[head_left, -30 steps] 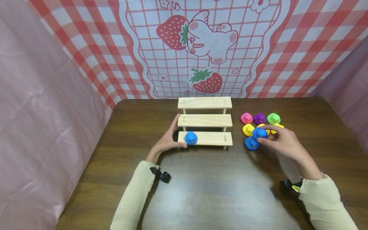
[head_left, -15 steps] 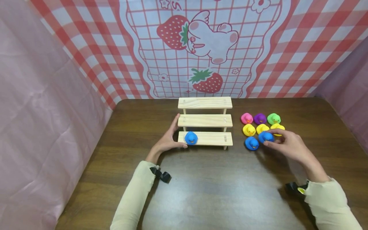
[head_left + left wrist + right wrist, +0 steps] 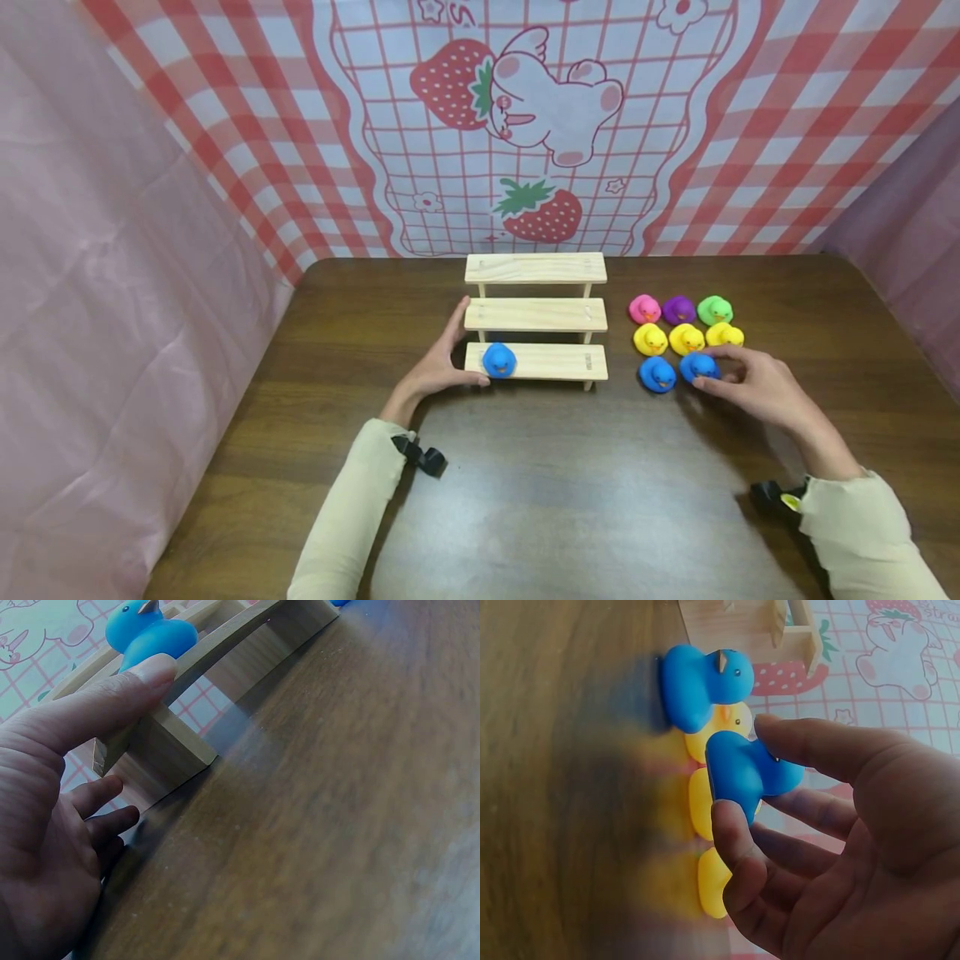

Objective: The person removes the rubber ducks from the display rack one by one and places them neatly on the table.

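Note:
My right hand [image 3: 761,385] pinches a blue rubber duck [image 3: 699,367] between thumb and fingers, just right of another blue duck [image 3: 657,375]. In the right wrist view, the held duck [image 3: 739,769] sits between the thumb above and the fingers below. A three-step wooden stand [image 3: 551,362] has a blue duck [image 3: 498,360] at the left of its lowest step. My left hand [image 3: 435,367] grips the stand's left end, thumb at the front edge, index finger reaching to the middle step. In the left wrist view, the thumb [image 3: 112,701] lies right by that duck [image 3: 154,637].
Behind the blue ducks is a row of yellow ducks [image 3: 686,339]. Farther back sit a pink duck [image 3: 644,309], a purple duck [image 3: 679,309] and a green duck [image 3: 715,310]. A checked strawberry cloth [image 3: 517,125] hangs behind the brown table [image 3: 525,500].
My right hand has carried its blue duck rightward and toward me, from overlapping the other blue duck to beside it, uncovering the yellow row. My left hand has stayed on the stand.

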Available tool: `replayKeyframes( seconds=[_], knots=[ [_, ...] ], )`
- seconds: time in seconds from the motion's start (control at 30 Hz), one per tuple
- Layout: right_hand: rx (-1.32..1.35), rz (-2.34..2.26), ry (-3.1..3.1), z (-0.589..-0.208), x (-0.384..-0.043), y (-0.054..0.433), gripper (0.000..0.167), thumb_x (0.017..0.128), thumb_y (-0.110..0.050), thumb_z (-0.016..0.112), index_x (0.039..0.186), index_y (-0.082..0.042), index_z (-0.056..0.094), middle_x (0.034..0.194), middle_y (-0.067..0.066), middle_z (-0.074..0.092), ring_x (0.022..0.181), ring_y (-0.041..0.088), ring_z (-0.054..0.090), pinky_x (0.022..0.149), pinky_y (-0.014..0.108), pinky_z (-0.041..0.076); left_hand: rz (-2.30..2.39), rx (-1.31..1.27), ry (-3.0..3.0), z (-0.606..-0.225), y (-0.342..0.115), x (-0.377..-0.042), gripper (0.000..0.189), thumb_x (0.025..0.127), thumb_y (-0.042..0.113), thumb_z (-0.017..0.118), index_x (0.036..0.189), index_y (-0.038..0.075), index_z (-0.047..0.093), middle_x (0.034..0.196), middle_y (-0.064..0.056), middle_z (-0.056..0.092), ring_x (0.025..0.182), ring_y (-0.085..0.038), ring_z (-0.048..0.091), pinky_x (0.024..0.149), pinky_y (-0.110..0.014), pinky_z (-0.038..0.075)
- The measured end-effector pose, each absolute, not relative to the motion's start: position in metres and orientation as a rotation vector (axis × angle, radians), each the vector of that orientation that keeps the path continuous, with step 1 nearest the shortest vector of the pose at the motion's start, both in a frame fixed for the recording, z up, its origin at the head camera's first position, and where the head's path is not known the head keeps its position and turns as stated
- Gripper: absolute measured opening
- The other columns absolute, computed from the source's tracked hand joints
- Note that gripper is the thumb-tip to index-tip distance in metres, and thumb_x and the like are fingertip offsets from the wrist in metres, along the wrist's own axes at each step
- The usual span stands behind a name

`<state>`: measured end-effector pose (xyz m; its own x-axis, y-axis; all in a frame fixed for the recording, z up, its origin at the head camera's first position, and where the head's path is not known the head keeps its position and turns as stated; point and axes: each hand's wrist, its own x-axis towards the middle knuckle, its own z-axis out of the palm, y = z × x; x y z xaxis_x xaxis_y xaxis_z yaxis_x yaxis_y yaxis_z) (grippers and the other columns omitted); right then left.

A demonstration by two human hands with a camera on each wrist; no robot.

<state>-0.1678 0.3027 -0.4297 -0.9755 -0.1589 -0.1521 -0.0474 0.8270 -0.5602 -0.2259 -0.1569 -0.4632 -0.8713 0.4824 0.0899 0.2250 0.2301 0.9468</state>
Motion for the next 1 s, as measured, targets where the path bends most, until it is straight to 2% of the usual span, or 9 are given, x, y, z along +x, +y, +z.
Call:
replayKeyframes(
  seconds=[0.17,0.37,0.53,0.8,1.0],
  knots=[
    [-0.157,-0.846,2.822,-0.435,-0.17,0.305,0.065,0.093,-0.043,0.069,0.135,0.004,0.054,0.089,0.012,0.065,0.066,0.011,0.053,0.054,0.024,0.041,1.695,0.672,2.287,-0.471,-0.157,-0.229,0.127,0.071,-0.009,0.082,0.162,0.009,-0.005,0.171,-0.013,-0.002,0.152,-0.043,0.023,0.127,-0.057,0.011],
    [-0.159,-0.849,2.82,-0.441,-0.172,0.307,0.064,0.092,-0.043,0.069,0.135,0.003,0.055,0.105,0.022,0.068,0.073,0.012,0.058,0.057,0.024,0.045,1.675,0.673,2.331,-0.491,-0.159,-0.24,0.132,0.07,-0.005,0.085,0.162,0.016,-0.007,0.172,-0.006,-0.004,0.154,-0.039,0.021,0.128,-0.056,0.012],
    [-0.15,-0.849,2.799,-0.444,-0.173,0.307,0.065,0.093,-0.043,0.069,0.136,0.003,0.054,0.107,0.023,0.068,0.073,0.014,0.057,0.058,0.024,0.046,1.678,0.687,2.333,-0.493,-0.161,-0.242,0.131,0.07,0.0,0.087,0.163,0.018,-0.005,0.172,-0.006,-0.003,0.154,-0.039,0.022,0.127,-0.056,0.014],
    [-0.145,-0.863,2.769,-0.447,-0.174,0.308,0.066,0.094,-0.043,0.067,0.139,0.003,0.051,0.116,0.027,0.064,0.074,0.015,0.056,0.058,0.025,0.045,1.679,0.664,2.298,-0.463,-0.155,-0.226,0.127,0.071,-0.006,0.083,0.162,0.009,-0.006,0.171,-0.012,-0.004,0.154,-0.042,0.019,0.128,-0.054,0.012],
    [-0.143,-0.876,2.73,-0.447,-0.174,0.308,0.066,0.095,-0.043,0.066,0.14,0.002,0.05,0.12,0.027,0.062,0.078,0.017,0.057,0.06,0.025,0.047,1.679,0.676,2.307,-0.463,-0.156,-0.225,0.127,0.072,-0.006,0.083,0.162,0.011,-0.005,0.171,-0.014,-0.004,0.153,-0.043,0.02,0.128,-0.055,0.013]
  ],
)
